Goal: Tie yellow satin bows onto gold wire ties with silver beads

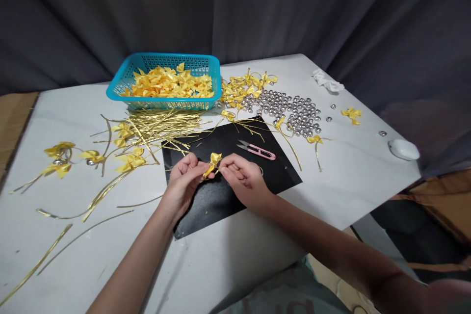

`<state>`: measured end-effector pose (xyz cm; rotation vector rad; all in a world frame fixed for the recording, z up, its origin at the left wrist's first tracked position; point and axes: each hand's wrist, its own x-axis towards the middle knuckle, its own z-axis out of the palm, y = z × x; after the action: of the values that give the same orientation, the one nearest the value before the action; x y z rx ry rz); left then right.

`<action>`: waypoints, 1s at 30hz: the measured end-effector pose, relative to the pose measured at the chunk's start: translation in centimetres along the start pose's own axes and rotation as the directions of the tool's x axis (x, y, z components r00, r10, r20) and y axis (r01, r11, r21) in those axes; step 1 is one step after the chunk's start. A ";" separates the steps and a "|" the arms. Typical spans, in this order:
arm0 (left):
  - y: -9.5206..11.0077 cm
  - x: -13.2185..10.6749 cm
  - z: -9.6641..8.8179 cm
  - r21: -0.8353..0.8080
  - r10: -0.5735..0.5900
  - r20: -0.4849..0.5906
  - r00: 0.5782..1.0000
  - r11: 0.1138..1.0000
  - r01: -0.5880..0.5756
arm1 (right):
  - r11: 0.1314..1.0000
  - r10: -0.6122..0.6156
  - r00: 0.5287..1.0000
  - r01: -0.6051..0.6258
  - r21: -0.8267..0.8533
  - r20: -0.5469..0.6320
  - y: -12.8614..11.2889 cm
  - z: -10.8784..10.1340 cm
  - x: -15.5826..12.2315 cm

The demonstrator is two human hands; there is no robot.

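Note:
Above a black mat (pixel 206 211), my left hand (pixel 185 180) pinches a small yellow ribbon bow (pixel 214 159) between thumb and fingers. My right hand (pixel 246 180) is closed at the bow's right side, its fingertips pressed together on what looks like the gold twist tie there; the exact grip is partly hidden. A thin loop of the tie shows beyond the right knuckles. Pink-handled thread snips (pixel 262 151) lie on the mat just past my right hand. A pile of gold twist ties (pixel 165 125) spreads behind my left hand.
A blue basket (pixel 164 99) full of yellow bows stands at the back. Small silver bells or beads (pixel 303 113) are heaped right of it, beside tied bows (pixel 239 88). More bows (pixel 132 159) and loose ties lie left. A white computer mouse (pixel 404 149) and crumpled tissue (pixel 327 81) are at right.

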<state>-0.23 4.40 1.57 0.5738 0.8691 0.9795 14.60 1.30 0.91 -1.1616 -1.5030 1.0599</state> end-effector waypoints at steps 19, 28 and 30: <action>-0.1 0.1 -0.1 0.002 -0.010 0.017 1.000 1.000 0.010 | 0.945 -0.198 0.980 0.189 -0.265 -0.006 -0.5 -0.2 -0.2; 0.0 0.0 -0.1 0.015 -0.010 0.016 1.000 1.000 0.009 | 0.953 -0.199 0.980 0.192 -0.234 -0.008 -0.5 -0.1 -0.3; 0.0 0.0 -0.1 0.016 -0.010 0.013 1.000 1.000 0.010 | 0.958 -0.193 0.981 0.186 -0.220 -0.009 -0.5 -0.1 -0.3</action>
<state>-0.29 4.40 1.47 0.5889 0.8678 0.9596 14.66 0.91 1.36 -1.1501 -1.7020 0.7587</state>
